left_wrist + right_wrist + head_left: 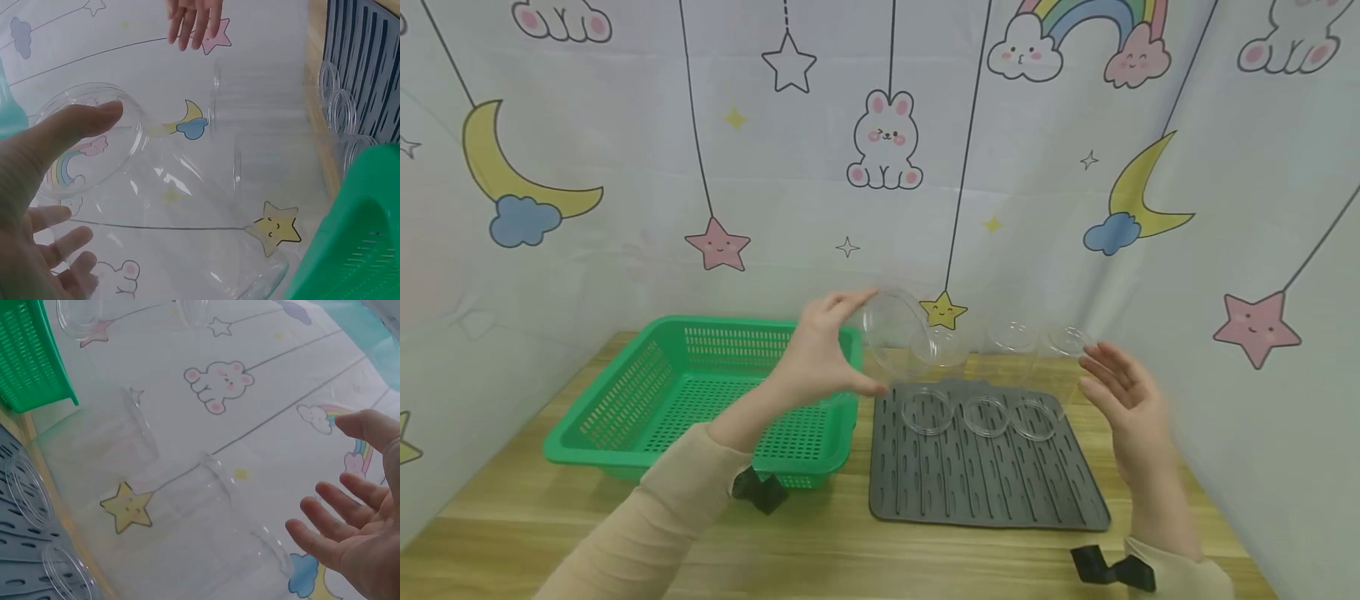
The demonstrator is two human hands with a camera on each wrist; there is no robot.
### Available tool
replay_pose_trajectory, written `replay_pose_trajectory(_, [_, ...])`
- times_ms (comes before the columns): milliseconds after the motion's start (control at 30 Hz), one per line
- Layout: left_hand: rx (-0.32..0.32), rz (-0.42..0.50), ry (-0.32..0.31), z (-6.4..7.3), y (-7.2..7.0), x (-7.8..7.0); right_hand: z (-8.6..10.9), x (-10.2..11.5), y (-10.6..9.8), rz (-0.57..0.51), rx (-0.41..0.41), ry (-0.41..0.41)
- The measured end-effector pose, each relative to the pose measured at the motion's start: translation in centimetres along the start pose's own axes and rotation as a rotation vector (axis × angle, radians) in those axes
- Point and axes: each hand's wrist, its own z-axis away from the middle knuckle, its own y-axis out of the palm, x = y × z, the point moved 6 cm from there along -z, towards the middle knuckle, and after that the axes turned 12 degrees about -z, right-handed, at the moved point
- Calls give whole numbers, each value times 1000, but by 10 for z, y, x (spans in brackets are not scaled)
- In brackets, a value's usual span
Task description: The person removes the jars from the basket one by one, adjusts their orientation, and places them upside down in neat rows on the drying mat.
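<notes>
My left hand [820,346] grips a clear, round-mouthed plastic jar [891,337] above the gap between a green basket [827,462] and a grey ridged mat [992,500]. The jar lies tilted in the left wrist view, the thumb across its wide end and the fingers on the other side. Three similar clear jars [1013,337] stand upright on the mat. Beside the rightmost one, my right hand [1131,400] has its fingers extended and holds nothing. In the right wrist view its fingertips [299,530] look apart from the nearest jar [272,550].
The low, slotted basket stands on the wooden table [805,550], left of the mat. Close behind both hangs a white cloth [805,167] printed with stars, moons and rabbits. The see-through jars blend into it.
</notes>
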Motion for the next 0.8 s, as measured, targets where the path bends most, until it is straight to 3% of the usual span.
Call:
replay_pose_trajectory(233, [-29,-191,67,3,18,-18,3,-8,31,104,118,39])
replay_pose_trajectory(500, [-4,-299,145,10,38,-37,7,-21,61,158,216,98])
replay_pose_trajectory(800, [-70,-406,264,16,53,-52,15,-38,93,218,326,144])
